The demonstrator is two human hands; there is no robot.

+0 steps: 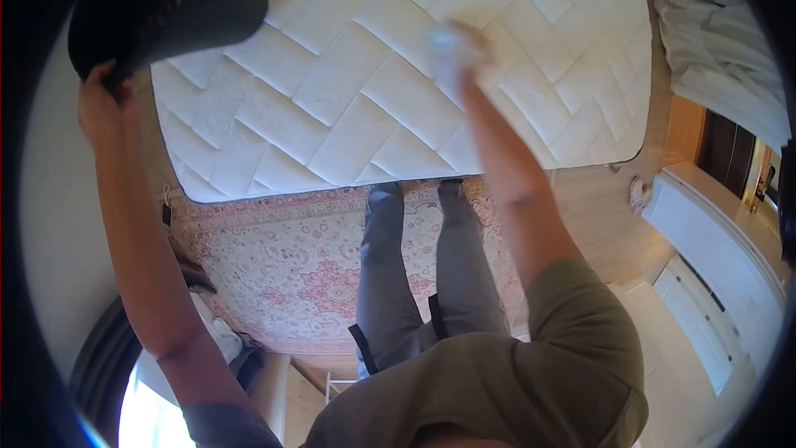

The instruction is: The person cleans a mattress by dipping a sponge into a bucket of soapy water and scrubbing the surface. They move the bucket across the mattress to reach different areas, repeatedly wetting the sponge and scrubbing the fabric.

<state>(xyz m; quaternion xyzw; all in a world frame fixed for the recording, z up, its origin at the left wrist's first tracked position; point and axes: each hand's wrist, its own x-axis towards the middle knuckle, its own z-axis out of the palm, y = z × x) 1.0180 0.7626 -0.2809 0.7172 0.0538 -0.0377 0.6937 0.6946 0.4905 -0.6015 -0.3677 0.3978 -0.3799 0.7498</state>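
A white quilted mattress (365, 75) with a dark edge lies in front of me. Over its far left corner is a large black bin-shaped object (211, 8), tilted, with a smooth tapering side. My left hand (104, 108) has its fingers curled around the lower edge of this object. Above the middle right of the mattress, my right hand (468, 50) is smeared by motion. Something whitish, perhaps a cloth (448, 54), shows at that hand; its kind and the fingers are too blurred to make out.
A red and cream patterned rug (290, 265) lies under my feet, beside the mattress. White curtain-like fabric (721, 58) hangs at the right, above a long white piece of furniture (713, 224). A pale wall (62, 191) stands close on the left.
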